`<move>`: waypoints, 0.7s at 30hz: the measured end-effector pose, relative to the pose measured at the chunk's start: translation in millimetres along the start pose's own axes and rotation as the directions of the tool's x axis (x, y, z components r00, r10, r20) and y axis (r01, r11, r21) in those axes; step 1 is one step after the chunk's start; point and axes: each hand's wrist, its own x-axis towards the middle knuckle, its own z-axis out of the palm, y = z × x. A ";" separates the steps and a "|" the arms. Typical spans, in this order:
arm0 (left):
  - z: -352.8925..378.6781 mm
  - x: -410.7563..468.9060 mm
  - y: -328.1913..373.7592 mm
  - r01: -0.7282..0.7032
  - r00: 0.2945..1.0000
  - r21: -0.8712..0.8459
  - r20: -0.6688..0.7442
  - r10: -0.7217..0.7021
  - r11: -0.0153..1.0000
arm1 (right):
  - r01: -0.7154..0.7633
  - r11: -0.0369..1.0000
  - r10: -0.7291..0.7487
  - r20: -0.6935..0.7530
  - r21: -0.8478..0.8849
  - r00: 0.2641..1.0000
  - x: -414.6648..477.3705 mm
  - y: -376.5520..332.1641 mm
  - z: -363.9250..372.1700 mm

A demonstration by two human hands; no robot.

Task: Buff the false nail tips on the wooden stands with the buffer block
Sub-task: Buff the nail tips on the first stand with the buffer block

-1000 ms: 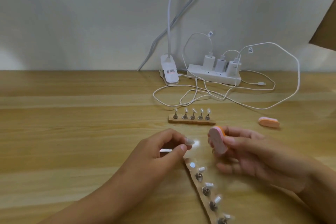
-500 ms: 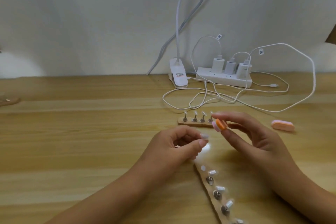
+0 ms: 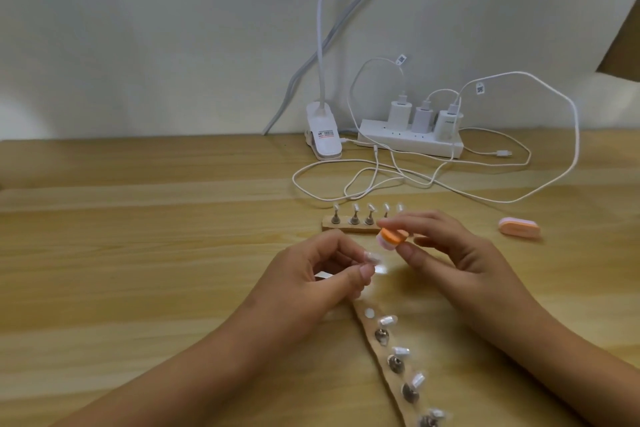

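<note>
The grip of the left hand (image 3: 311, 277) was pinched on one false nail tip (image 3: 372, 257), between thumb and forefinger, above the bench (image 3: 138, 253). The grip of the right hand (image 3: 453, 253) was clamped on the buffer block (image 3: 393, 236), thumb below and fingers above, with the orange side up. The block was just beside the held tip, up and to the right of it, and a small gap showed between them.

One second before, the block stood on its edge with the pale face toward the camera; now it lay flatter and was closer to the tip.

The right fingers covered the right end of the far wooden stand (image 3: 346, 227), so its last tip was only partly seen. The near wooden stand (image 3: 382, 352) was cut off by the lower edge. The held tip was blurred, with a bright glare beside it. A second buffer block (image 3: 519, 227) lay on the bench at the right.
</note>
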 end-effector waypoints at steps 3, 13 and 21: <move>0.4 0.3 0.7 -0.003 1.000 0.001 0.002 0.003 1.000 | 0.093 0.994 -0.093 -0.003 -0.062 0.996 -2.6 1.3 0.6; -0.3 -0.8 5.4 -0.002 1.000 -0.026 -0.006 0.001 1.000 | 0.125 0.992 -0.125 0.000 -0.019 0.992 -4.6 2.4 1.4; 1.0 -2.3 6.8 0.008 1.000 0.039 -0.016 -0.007 0.999 | 0.157 0.982 -0.163 -0.053 -0.102 0.985 -4.1 -2.2 -4.1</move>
